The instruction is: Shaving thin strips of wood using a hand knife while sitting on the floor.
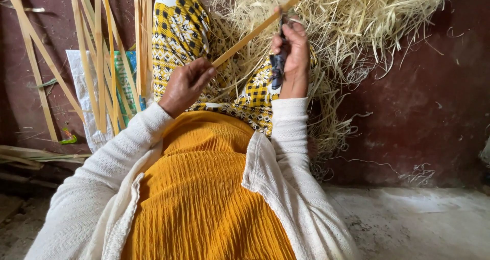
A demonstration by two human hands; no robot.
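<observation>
The left hand (pixel 186 84) pinches the near end of a long pale cane strip (pixel 260 26), its fingers curled closed around it, which seems to steady the strip against the pull of the other hand. From that grip the strip rises diagonally up and away to the right, crossing just in front of the right hand (pixel 291 50) and running on past it out of view at the top. The right hand is closed on a dark-handled knife (pixel 278 66), held upright with the thumb pressed toward the strip; the blade's contact with the strip is hard to make out. Both hands work above a yellow patterned cloth (pixel 181 30) over the lap. Beyond the right hand lies a heap of pale shavings (pixel 357 20), likely fallen where they were cut. Left of the left hand, more cane strips (pixel 97 61) lean against the dark red wall (pixel 434 96).
</observation>
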